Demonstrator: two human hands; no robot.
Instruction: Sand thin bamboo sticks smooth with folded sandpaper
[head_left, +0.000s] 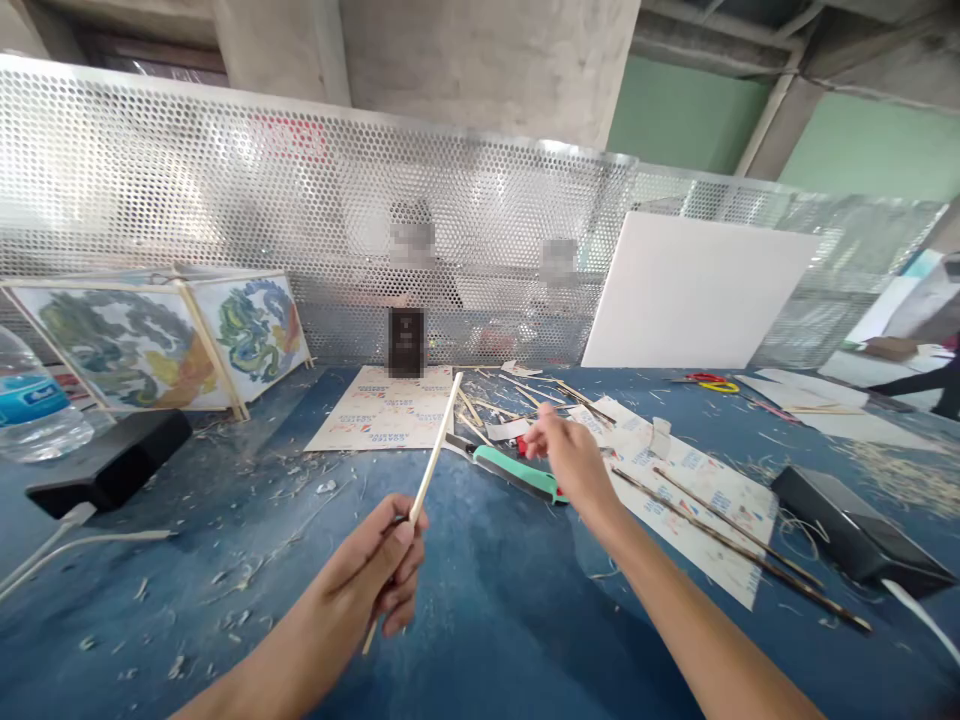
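Head view: left hand grasping a pale stick, right hand above the cluttered table

At the lower centre of the frame, the left hand's grip is closed round the pale stick — its long end slants up toward the middle of the frame, and a short end pokes out below the fingers. Just right of centre, the right hand has its fingers partly curled, beside a green-handled tool lying aslant. A small red item shows by its fingertips; whether that grip holds anything, I cannot tell.

Two printed sheets lie on the table: a left sheet at centre and a right sheet, crossed by two dark rods. Pale slivers are strewn between them. At the left stand a dragon-painted lantern and a water bottle, with a black box before them. On the right are yellow-handled scissors, another box and a white board upright before a perforated screen — behind it, probably, people, though blurred.
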